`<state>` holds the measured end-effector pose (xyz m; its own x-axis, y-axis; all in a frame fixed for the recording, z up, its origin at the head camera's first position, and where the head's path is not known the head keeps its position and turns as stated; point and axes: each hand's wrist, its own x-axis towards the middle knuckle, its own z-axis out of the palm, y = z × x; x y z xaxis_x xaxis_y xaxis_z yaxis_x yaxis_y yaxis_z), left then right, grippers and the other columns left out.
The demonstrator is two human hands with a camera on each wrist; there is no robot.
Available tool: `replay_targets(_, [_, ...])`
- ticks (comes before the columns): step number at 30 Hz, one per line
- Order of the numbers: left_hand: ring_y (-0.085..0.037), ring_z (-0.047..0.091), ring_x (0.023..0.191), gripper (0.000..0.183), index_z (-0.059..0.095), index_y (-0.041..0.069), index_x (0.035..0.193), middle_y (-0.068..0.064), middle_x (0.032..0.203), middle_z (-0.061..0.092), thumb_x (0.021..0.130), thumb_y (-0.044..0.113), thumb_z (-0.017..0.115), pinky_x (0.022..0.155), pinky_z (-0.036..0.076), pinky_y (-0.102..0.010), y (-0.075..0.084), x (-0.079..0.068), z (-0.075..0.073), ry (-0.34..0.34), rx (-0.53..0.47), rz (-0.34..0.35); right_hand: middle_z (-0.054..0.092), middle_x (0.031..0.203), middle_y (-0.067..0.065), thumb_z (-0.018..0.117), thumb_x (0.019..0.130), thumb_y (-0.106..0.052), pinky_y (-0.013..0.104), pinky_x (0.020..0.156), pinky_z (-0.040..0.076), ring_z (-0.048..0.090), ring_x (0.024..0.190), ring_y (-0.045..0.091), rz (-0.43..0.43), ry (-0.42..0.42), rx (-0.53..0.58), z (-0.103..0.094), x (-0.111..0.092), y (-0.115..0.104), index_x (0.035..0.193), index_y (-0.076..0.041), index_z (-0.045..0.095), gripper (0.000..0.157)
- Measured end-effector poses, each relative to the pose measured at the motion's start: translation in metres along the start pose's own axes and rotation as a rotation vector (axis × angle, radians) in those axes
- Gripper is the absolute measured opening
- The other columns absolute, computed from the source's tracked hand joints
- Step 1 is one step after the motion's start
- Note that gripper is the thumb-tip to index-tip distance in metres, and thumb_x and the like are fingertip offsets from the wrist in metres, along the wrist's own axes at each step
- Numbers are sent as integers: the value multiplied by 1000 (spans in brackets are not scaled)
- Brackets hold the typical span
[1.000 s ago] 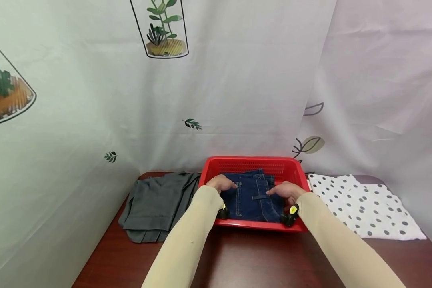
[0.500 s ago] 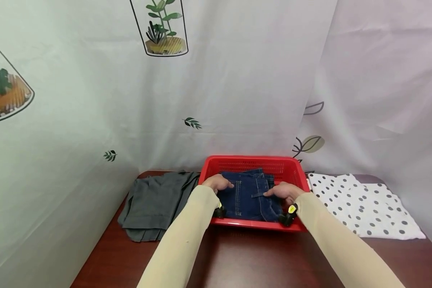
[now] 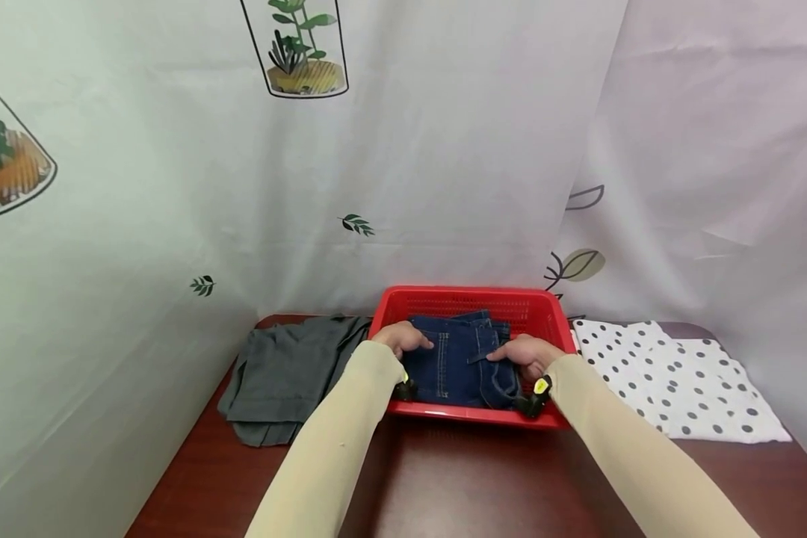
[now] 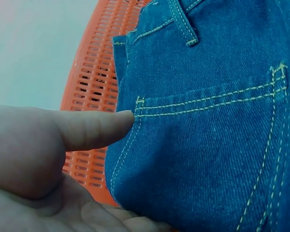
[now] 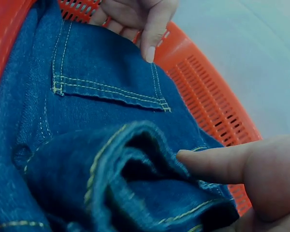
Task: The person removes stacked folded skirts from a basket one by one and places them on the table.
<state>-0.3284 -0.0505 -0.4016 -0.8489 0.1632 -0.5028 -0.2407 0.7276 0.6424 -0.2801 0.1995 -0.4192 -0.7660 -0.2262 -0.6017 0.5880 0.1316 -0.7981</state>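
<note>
Folded dark-blue jeans (image 3: 453,366) lie in a red plastic basket (image 3: 477,415), with a stitched pocket facing up. My left hand (image 3: 403,338) grips the jeans' left edge, thumb on top by the pocket corner; in the left wrist view its fingers run beneath the denim (image 4: 208,145), partly hidden. On the opposite side my right hand (image 3: 527,354) holds the other edge, its thumb on top near a belt loop. The right wrist view shows that edge of the jeans (image 5: 77,169) curling up into a rolled fold, with the right fingers mostly out of sight.
Folded grey trousers (image 3: 289,373) lie left of the basket. White fabric with dark dots (image 3: 686,388) lies to its right. All sit on a reddish-brown table (image 3: 477,478). A printed curtain (image 3: 457,164) hangs close behind.
Both hands have shifted slightly left with the jeans. The jeans' right edge bulges upward more than before. The head view has tilted a little.
</note>
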Motion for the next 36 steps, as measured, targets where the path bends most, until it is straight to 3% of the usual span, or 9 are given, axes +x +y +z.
replay_targets(5, [-13, 40, 49, 60, 48, -4, 143, -19, 133, 57, 95, 27, 69, 44, 26, -23, 3, 0, -3, 16, 40, 18, 67, 114, 20, 58, 98, -3, 41, 85, 58, 73, 89, 24, -17, 17, -40, -1, 1, -3, 136, 13, 42, 44])
replay_targets(7, [-12, 39, 47, 55, 52, -5, 139, -18, 126, 60, 95, 25, 69, 43, 26, -22, 3, 0, -4, 11, 23, 12, 66, 116, 20, 56, 99, -3, 42, 86, 58, 72, 89, 23, -23, 6, -32, -1, 0, -3, 137, 13, 41, 44])
replay_targets(9, [-13, 46, 53, 47, 56, -5, 133, -18, 121, 63, 97, 22, 67, 47, 38, -21, 3, -1, -4, -4, -12, 2, 66, 117, 20, 54, 100, -3, 43, 88, 57, 72, 90, 24, -26, -14, 4, -1, -1, -3, 139, 13, 40, 44])
replay_targets(11, [-13, 44, 54, 41, 60, -4, 128, -17, 114, 65, 96, 20, 67, 49, 39, -22, 2, -1, -4, -7, -17, 0, 65, 116, 21, 53, 100, -2, 44, 89, 56, 72, 91, 25, -20, -25, 61, 0, -2, -2, 139, 13, 38, 44])
replay_targets(14, [-16, 58, 66, 35, 61, -5, 125, -17, 112, 66, 97, 15, 65, 59, 47, -25, 2, -2, -4, -29, -63, 0, 64, 115, 20, 51, 101, 0, 45, 89, 56, 72, 90, 25, -26, -34, 108, 1, -4, -1, 139, 14, 36, 44])
replay_targets(18, [-19, 60, 67, 33, 62, -7, 125, -17, 112, 66, 96, 9, 63, 60, 46, -27, 1, -4, -3, -33, -78, 9, 63, 114, 19, 50, 101, 0, 44, 89, 56, 71, 89, 24, -46, -24, 120, 1, -6, 2, 140, 16, 34, 45])
replay_targets(24, [-13, 24, 46, 34, 60, -9, 128, -19, 115, 60, 97, 6, 61, 47, 27, -28, 2, -8, -1, 16, 1, 35, 62, 117, 20, 49, 102, -1, 47, 90, 56, 71, 92, 24, -80, -28, 155, -1, -12, 5, 143, 16, 30, 48])
replay_targets(30, [-19, 53, 65, 36, 56, -12, 128, -20, 119, 60, 97, 4, 60, 56, 48, -30, 5, -14, -4, 27, -74, 59, 65, 111, 14, 50, 102, -1, 45, 89, 56, 70, 91, 21, -149, -33, 170, -6, -22, 3, 143, 17, 30, 49])
replay_targets(36, [-18, 35, 49, 35, 54, -9, 129, -19, 114, 56, 99, 9, 59, 45, 33, -30, 7, -20, -7, 26, -93, 51, 67, 110, 10, 49, 103, -4, 45, 90, 56, 71, 94, 21, -195, -47, 159, -7, -32, -2, 148, 14, 27, 53])
